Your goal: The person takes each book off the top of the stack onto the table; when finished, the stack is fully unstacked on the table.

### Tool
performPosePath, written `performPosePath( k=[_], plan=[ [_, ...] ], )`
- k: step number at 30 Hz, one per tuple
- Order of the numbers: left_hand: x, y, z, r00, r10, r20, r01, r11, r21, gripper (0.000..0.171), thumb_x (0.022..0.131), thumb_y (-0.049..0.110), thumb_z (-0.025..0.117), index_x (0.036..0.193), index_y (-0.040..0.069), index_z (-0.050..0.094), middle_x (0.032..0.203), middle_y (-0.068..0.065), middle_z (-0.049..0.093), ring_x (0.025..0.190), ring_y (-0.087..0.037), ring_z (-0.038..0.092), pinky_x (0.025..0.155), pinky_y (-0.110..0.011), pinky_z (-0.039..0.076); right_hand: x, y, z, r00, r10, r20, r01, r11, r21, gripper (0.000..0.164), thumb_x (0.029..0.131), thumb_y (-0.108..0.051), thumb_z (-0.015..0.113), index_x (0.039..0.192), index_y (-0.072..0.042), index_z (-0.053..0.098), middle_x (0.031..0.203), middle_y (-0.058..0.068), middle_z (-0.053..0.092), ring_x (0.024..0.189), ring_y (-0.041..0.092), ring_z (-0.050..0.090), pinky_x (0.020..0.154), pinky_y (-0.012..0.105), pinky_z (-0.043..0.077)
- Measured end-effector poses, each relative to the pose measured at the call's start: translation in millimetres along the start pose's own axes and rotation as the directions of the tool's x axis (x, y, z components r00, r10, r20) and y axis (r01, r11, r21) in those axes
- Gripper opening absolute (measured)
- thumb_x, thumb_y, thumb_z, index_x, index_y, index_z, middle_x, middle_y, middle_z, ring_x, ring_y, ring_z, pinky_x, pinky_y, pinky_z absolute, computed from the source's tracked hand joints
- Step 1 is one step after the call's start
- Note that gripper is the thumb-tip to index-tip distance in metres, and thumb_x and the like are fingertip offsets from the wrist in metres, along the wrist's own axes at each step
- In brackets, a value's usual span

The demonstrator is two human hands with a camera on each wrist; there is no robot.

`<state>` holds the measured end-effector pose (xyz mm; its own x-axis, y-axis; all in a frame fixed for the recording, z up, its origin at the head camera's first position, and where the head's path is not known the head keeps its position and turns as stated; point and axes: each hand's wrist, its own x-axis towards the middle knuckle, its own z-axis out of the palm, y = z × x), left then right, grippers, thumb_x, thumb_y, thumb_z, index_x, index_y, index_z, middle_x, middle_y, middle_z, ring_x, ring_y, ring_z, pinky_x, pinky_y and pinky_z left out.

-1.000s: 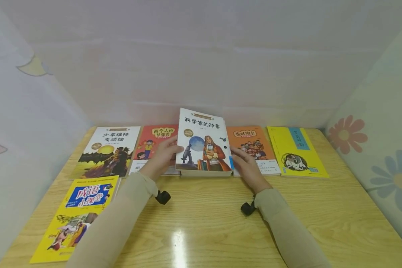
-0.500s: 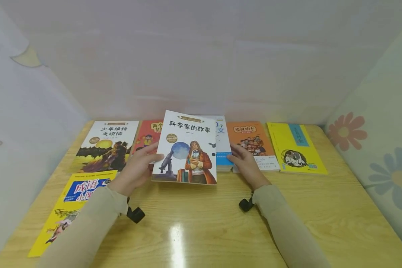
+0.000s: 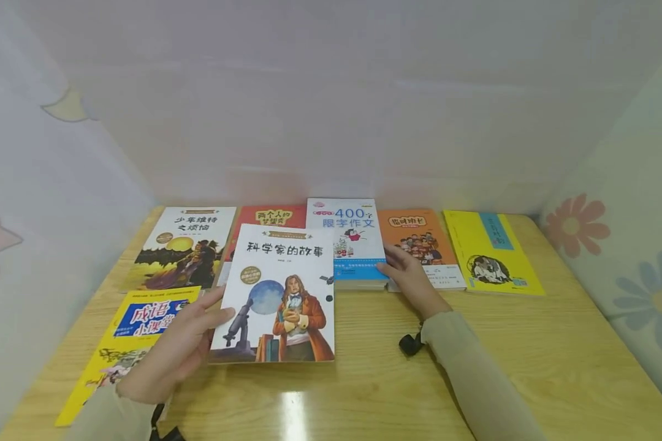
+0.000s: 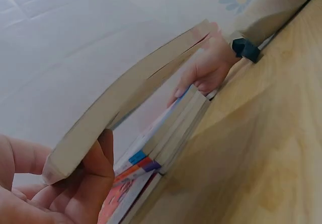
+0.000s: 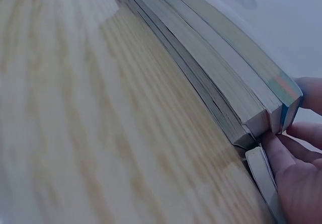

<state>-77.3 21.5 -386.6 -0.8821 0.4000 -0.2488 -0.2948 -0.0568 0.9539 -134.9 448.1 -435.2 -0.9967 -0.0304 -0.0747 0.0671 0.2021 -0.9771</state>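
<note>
My left hand (image 3: pixel 179 343) pinches the left edge of a white paperback book (image 3: pixel 276 288) with a long-haired figure and a telescope on its cover. In the left wrist view the book (image 4: pixel 103 103) is tilted and raised above the table, thumb on one face and fingers behind. At the back centre, a blue-and-white book (image 3: pixel 355 236) tops a stack of several books. My right hand (image 3: pixel 410 278) grips that book's right edge, thumb on the cover. Seen from the right wrist, the fingers (image 5: pixel 282 151) tuck in at the stack's corner, beside a thin book's end.
Along the back of the wooden table (image 3: pixel 364 380) lie a white book (image 3: pixel 184 248), a partly covered red book (image 3: pixel 270 214), an orange book (image 3: pixel 419 245) and a yellow book (image 3: pixel 491 251). Another yellow book (image 3: pixel 138 324) lies front left, partly under my left arm. Cloth walls enclose the table.
My left hand has lifted the white scientist book off the stack and carried it left and toward me, uncovering the blue-and-white book. My right hand has stayed at the stack's right edge.
</note>
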Motion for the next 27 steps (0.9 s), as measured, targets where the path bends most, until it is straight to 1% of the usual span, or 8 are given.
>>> performPosePath(
  k=[3,5,6,8,13,17,23,27],
  plan=[
    [-17.2,-11.0,-10.5,0.999,-0.034,-0.028,0.034,0.999,0.007,0.071,0.107,0.015,0.049,0.163,0.004,0.006,0.156,-0.005,0.039,0.113,-0.001,0.062,0.094,-0.025,0.054,-0.5,2.5,-0.5,1.000,-0.005,0.021,0.005,1.000,0.007,0.068,0.097,-0.034,0.071,0.156,-0.021,0.040,0.158,0.001,0.042,0.146,0.021,0.039,0.117,0.040,0.036],
    [-27.1,-16.9,-16.6,0.994,-0.087,-0.061,0.087,0.996,-0.006,0.074,0.107,0.015,0.050,0.163,0.005,0.003,0.143,0.004,0.054,0.112,-0.003,0.064,0.093,-0.027,0.055,0.7,3.8,-1.3,0.999,-0.019,0.033,0.019,1.000,0.009,0.069,0.097,-0.035,0.071,0.156,-0.020,0.040,0.158,0.003,0.042,0.146,0.022,0.039,0.117,0.041,0.036],
    [-31.3,-19.5,-19.3,0.992,-0.108,-0.072,0.108,0.994,-0.004,0.075,0.107,0.015,0.050,0.163,0.006,0.001,0.138,0.010,0.056,0.112,-0.002,0.063,0.094,-0.027,0.055,1.1,4.1,-2.1,0.999,-0.019,0.032,0.019,1.000,0.009,0.069,0.097,-0.035,0.071,0.156,-0.021,0.040,0.158,0.002,0.042,0.145,0.022,0.039,0.117,0.041,0.036],
    [-40.5,-23.5,-23.3,0.984,-0.154,-0.087,0.153,0.988,-0.016,0.077,0.107,0.016,0.051,0.163,0.007,-0.002,0.133,0.013,0.058,0.111,-0.005,0.065,0.094,-0.032,0.056,2.2,4.7,-2.7,0.999,-0.022,0.028,0.022,1.000,0.011,0.070,0.096,-0.037,0.071,0.156,-0.021,0.040,0.158,0.002,0.042,0.145,0.022,0.040,0.117,0.041,0.036],
    [-62.8,-29.4,-26.7,0.966,-0.238,-0.103,0.237,0.971,-0.024,0.078,0.108,0.018,0.050,0.163,0.007,-0.003,0.147,-0.006,0.053,0.111,-0.012,0.067,0.096,-0.039,0.056,3.7,5.4,-3.9,1.000,-0.012,0.020,0.012,1.000,0.009,0.070,0.096,-0.037,0.071,0.157,-0.022,0.040,0.158,0.002,0.042,0.144,0.022,0.041,0.117,0.042,0.036],
    [-72.2,-33.7,-23.4,0.950,-0.281,-0.135,0.278,0.960,-0.043,0.077,0.107,0.018,0.053,0.163,0.004,0.001,0.145,-0.011,0.055,0.110,-0.017,0.068,0.094,-0.042,0.057,4.2,2.5,-7.9,1.000,-0.013,0.011,0.013,1.000,0.009,0.070,0.097,-0.036,0.071,0.157,-0.021,0.039,0.158,0.004,0.043,0.144,0.023,0.041,0.116,0.044,0.037],
    [-76.4,-42.6,-19.4,0.940,-0.287,-0.183,0.296,0.955,0.025,0.074,0.107,0.015,0.051,0.161,-0.002,0.004,0.150,-0.027,0.046,0.111,-0.023,0.069,0.091,-0.043,0.058,3.2,-1.4,-7.3,1.000,-0.013,0.004,0.013,1.000,0.001,0.069,0.097,-0.036,0.070,0.157,-0.020,0.039,0.158,0.003,0.043,0.145,0.022,0.040,0.118,0.041,0.035],
    [-79.0,-46.2,-22.0,0.941,-0.273,-0.202,0.289,0.956,0.052,0.072,0.107,0.013,0.050,0.160,-0.005,0.005,0.147,-0.029,0.049,0.109,-0.025,0.070,0.089,-0.044,0.059,1.7,-0.5,-2.3,1.000,-0.013,0.015,0.013,1.000,0.010,0.068,0.098,-0.035,0.069,0.157,-0.020,0.039,0.157,0.003,0.043,0.145,0.021,0.040,0.118,0.040,0.035]
  ],
)
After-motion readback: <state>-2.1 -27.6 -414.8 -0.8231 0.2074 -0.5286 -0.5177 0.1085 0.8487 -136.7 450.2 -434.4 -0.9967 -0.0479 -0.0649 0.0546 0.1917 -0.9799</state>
